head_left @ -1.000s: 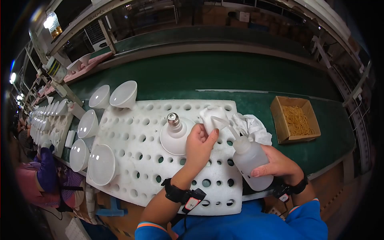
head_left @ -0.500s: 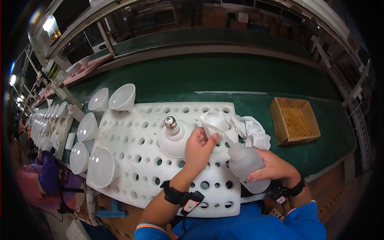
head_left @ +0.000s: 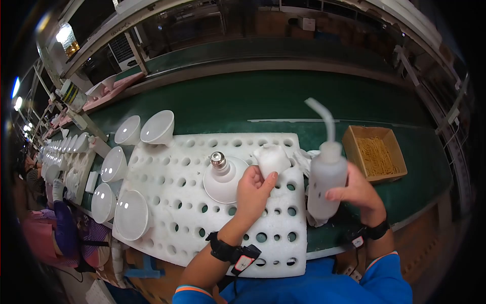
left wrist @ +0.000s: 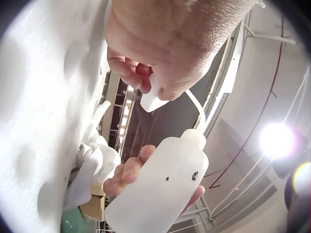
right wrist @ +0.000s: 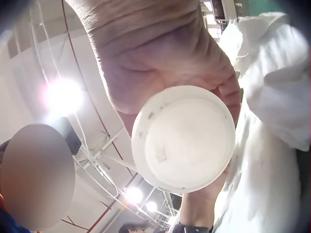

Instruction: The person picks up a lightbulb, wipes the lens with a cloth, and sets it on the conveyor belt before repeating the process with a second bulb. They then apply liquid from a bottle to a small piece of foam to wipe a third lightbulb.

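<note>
My left hand point(head_left: 253, 195) pinches a folded white cloth point(head_left: 273, 161) between thumb and fingers, over a white foam board point(head_left: 278, 249) full of round holes. My right hand point(head_left: 362, 192) grips a translucent squeeze bottle point(head_left: 325, 182) around its body. The bottle stands upright in the grip, its bent spout pointing up and left, away from the cloth. Black marks show on the bottle point(left wrist: 165, 179) in the left wrist view, and its round base point(right wrist: 184, 141) faces the right wrist camera. Just left of my left hand, a white reflector lamp point(head_left: 223, 187) sits on the board, metal screw base upward.
Several white lamps, one a lamp point(head_left: 132, 215) at the board's left edge, lie with lenses outward. A crumpled white cloth point(head_left: 302, 161) is behind the bottle. To the right, a cardboard box point(head_left: 379, 178) holds thin yellow bands. Another person point(head_left: 48, 233) is at far left.
The bottle has swung upright and to the right, its spout leaving the cloth in my left hand. My left hand stays nearly in place with the cloth.
</note>
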{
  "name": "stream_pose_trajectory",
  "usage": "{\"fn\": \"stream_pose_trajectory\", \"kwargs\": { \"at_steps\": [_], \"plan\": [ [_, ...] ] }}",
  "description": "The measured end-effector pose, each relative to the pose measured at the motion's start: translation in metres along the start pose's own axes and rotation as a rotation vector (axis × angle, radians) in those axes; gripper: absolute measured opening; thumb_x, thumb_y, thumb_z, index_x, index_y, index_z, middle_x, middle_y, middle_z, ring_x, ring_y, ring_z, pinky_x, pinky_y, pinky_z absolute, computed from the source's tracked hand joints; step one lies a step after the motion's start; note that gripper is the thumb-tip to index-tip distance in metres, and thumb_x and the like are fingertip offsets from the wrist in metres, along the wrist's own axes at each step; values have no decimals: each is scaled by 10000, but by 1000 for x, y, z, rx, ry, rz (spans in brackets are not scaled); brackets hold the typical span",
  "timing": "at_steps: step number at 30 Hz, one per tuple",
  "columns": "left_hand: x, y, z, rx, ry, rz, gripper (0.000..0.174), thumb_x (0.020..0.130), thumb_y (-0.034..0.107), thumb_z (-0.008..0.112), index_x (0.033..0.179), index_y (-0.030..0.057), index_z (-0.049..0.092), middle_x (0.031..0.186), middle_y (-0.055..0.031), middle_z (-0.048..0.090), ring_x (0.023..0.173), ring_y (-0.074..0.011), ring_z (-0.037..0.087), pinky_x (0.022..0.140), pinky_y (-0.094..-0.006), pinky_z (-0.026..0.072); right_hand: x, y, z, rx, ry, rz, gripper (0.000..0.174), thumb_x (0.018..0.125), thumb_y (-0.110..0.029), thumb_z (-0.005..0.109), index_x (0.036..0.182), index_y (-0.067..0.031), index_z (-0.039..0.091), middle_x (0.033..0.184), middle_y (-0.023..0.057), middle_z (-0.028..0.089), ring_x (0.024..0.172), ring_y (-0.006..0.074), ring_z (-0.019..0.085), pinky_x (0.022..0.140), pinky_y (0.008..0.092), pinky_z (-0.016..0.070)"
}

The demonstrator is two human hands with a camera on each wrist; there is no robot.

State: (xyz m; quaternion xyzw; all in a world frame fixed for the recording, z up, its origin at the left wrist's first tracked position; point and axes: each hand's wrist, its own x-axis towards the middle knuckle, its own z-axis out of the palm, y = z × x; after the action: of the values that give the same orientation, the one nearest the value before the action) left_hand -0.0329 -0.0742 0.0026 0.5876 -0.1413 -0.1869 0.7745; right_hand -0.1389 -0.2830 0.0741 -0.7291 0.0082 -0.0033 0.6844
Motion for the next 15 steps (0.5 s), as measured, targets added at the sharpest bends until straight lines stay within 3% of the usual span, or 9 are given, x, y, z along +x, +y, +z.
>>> {"fn": "stream_pose_trajectory", "kwargs": {
  "at_steps": [4, 7, 12, 15],
  "plan": [
    [0, -2, 2, 21, 5, 6, 189, 904, 152, 627, 979, 21, 514, 745, 21, 564, 588, -10, 451, 509, -165, 355, 54, 11, -35, -80, 431, -310, 662, 687, -199, 822, 1225, -21, 479, 1103, 85, 593, 1025, 187, 576, 917, 344, 454],
    [0, -3, 1, 26, -8, -2, 187, 906, 148, 624, 984, 17, 516, 746, 24, 565, 588, -9, 452, 512, -161, 353, 93, 46, -70, -270, 594, -282, 653, 671, -160, 810, 1219, -24, 483, 1103, 87, 595, 1015, 194, 580, 909, 350, 458],
    [0, -6, 1, -22, -45, -9, 206, 914, 157, 627, 983, 0, 513, 797, 22, 573, 641, 2, 468, 546, -145, 372, 105, 86, -94, -471, 617, -17, 709, 643, -114, 780, 1269, -7, 464, 1157, 139, 601, 1060, 255, 590, 926, 349, 450],
    [-1, -6, -1, -40, -68, -25, 213, 917, 158, 623, 1012, 0, 518, 822, 20, 581, 646, 0, 465, 553, -153, 374, 92, 89, -96, -636, 638, -145, 759, 649, -118, 768, 1319, 0, 430, 1185, 173, 583, 1097, 285, 566, 953, 356, 433]
  ]
}}
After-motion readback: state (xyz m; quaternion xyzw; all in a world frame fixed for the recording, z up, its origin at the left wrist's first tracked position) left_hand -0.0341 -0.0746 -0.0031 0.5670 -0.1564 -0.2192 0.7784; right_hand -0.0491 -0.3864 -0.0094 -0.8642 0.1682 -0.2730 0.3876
